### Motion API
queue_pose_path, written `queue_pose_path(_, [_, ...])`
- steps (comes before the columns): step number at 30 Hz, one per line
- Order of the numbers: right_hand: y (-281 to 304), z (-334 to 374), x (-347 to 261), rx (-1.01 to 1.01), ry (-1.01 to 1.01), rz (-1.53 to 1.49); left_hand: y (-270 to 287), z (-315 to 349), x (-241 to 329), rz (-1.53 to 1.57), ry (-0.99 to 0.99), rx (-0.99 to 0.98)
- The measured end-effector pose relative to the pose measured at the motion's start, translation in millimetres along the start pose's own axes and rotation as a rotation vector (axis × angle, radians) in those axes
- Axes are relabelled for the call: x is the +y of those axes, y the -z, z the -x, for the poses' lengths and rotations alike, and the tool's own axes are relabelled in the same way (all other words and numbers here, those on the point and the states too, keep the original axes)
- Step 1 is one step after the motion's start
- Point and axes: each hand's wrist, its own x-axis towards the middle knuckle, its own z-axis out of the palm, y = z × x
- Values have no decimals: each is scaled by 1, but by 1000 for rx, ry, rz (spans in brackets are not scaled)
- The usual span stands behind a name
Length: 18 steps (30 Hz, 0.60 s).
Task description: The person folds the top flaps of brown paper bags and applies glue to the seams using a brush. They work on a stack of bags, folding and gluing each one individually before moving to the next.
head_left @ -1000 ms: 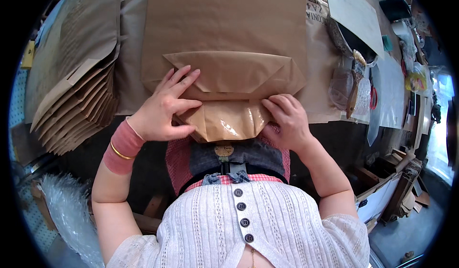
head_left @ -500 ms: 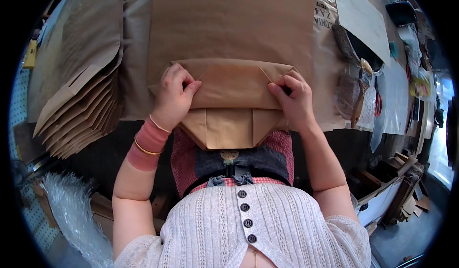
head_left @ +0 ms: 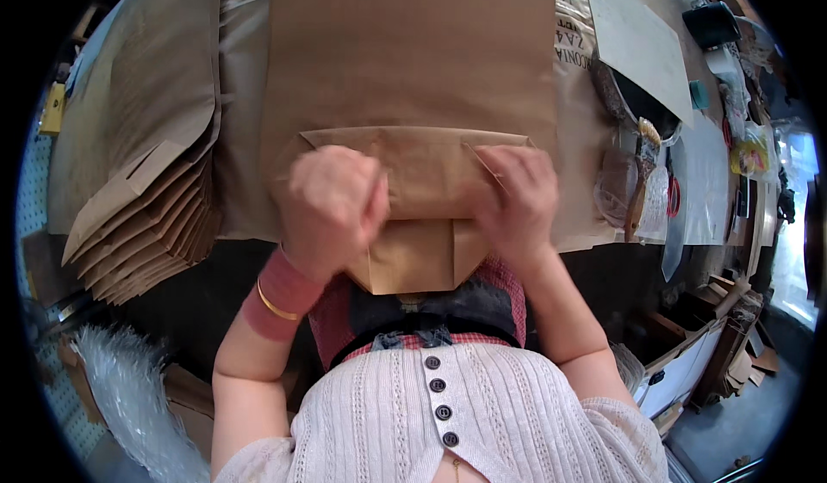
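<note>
- At the far left, a stack of folded brown bags (head_left: pixel 151 216) fans out at the near edge of the worktable, to the left of the left hand and well apart from it.
- Next comes the left hand (head_left: pixel 334 201), a pink wristband (head_left: pixel 284 298) below it. It is over the left end of the folded band, back of the hand up, fingers curled in. Motion blur hides the tips — whether they pinch paper or only rest on it, I cannot tell.
- In the middle, directly in front of the person, is the brown paper bag (head_left: pixel 413 52). Its side edges run straight away from the body and its far end passes out of view.
- Across the near end of that bag is the folded band (head_left: pixel 428 173), and this is the relation that counts: the band's long axis runs left to right, square to the bag's sides, with one hand at each end. Neither hand is clearly nearer; its middle shows bare between them.
- Below the band, a narrower tongue of paper (head_left: pixel 412 255) points toward the person and juts past the table edge, above the lap.
- The right hand (head_left: pixel 517 192) is at the band's right end, fingers bent and partly closed by the corner. It is blurred too — a firm hold cannot be made out.
- Farther right, a wooden-handled brush (head_left: pixel 641 177) and red-handled scissors (head_left: pixel 674 195) lie apart from the right hand.
</note>
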Motion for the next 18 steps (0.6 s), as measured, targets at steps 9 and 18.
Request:
queue_pose_path(9, [-12,23,-21,-495,-40,163,-17,14,4,70,53,-362])
queue_pose_path(18, [40,5,12,66,-302,-198,-31,-1,64,-237,-228,7])
